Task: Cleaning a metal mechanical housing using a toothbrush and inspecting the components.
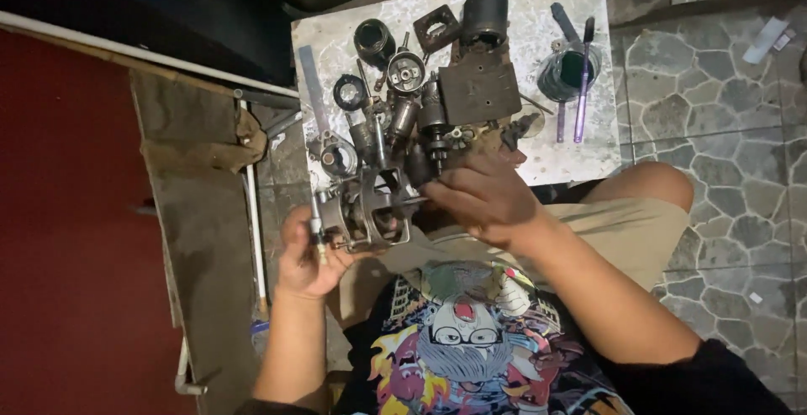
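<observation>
My left hand (304, 255) clamped on a thin metal screwdriver (317, 232), my right hand (486, 198) gripping the grey cast-metal housing (370, 211) over my lap, crowded speckled stone worktop (580, 156) just ahead, little free room, stone-paved floor (723, 129) at right

left hand (304, 257) curled shut with its fingers (294, 223) wrapped tight, right hand (486, 198) reaching across, fingers bent.

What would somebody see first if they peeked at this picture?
Probably the heap of greasy dark metal machine parts on the pale speckled slab at the top. Just below, the right hand and left hand grip a grey metal housing, the left also holding a thin tool.
</observation>
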